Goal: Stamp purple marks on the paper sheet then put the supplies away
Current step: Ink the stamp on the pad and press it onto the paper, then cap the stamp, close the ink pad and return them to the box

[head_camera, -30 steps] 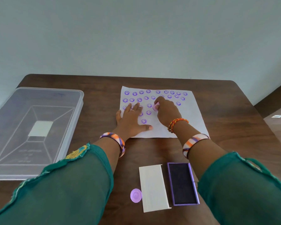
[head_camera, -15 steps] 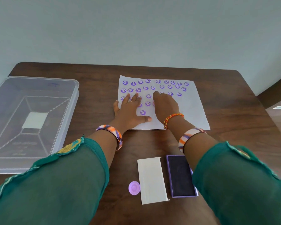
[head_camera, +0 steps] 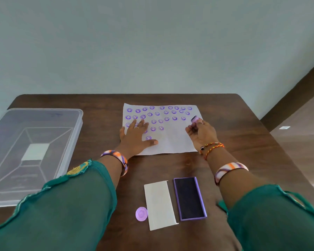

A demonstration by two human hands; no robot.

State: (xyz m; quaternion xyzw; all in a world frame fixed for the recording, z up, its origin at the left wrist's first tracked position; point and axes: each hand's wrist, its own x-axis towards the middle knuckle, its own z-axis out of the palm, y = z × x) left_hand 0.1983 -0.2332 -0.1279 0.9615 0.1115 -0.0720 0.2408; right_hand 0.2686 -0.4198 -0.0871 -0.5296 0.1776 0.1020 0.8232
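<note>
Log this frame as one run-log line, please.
phase: stamping | left hand: flat on paper sheet | right hand: holds stamp above sheet | ink pad: open | storage bin: left

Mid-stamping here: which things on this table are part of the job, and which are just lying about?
In use: stamp in right hand; paper sheet under left hand; ink pad.
Waiting: pad lid, round cap, storage box.
</note>
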